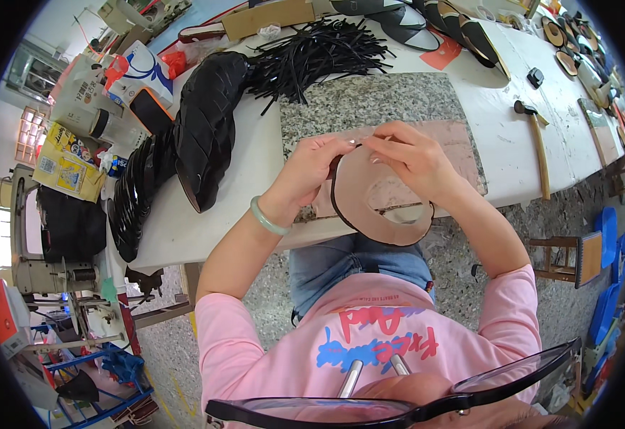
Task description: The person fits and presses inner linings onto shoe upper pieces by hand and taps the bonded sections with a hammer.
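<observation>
I log remotely a white table, a speckled stone slab on it, and a beige curved piece held over the table's near edge. Left hand and right hand pinch its far rim; I judge small, even finger pressure best.

Passable rightward from the right hand across the white tabletop, up to the hammer. Blocked leftward by stacked black shoe parts, and beyond the granite slab by heaped black strips; perhaps passable above, hard to judge.
</observation>
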Available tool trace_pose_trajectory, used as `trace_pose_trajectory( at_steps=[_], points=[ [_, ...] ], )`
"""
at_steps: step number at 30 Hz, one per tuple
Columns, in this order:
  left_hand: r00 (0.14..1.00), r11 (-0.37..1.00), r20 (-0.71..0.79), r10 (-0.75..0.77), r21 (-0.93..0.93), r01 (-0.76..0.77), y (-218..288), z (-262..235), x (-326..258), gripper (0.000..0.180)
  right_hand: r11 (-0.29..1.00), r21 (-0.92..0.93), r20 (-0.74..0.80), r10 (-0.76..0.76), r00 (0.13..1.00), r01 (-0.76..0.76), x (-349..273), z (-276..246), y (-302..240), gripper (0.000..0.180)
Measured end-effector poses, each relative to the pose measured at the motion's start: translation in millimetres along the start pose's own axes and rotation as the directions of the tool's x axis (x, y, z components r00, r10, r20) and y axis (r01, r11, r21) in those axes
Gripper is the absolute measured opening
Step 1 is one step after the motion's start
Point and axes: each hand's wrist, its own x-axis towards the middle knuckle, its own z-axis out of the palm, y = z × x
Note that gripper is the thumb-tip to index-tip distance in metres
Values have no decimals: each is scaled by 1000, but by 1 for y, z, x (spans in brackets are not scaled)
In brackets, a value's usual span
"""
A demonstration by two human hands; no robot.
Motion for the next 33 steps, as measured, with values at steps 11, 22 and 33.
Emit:
trace_pose_trajectory(
  at_steps=[11, 22, 33],
  points=[
    [998, 1000, -59, -25, -14, 24, -1, 3, -3, 21, 947, -239, 2, -222, 975, 216, -3, 1, 2, 31],
    [998, 998, 7, -56, -10, 56, 1, 10, -3, 19, 960, -130, -159, -266, 951, 247, 4, 6, 3, 19],
    [993, 950, -39, 112, 296, -95, -7, 19, 0, 22, 993, -11, 65, 114, 991, -114, 11, -8, -7, 17]
  ],
)
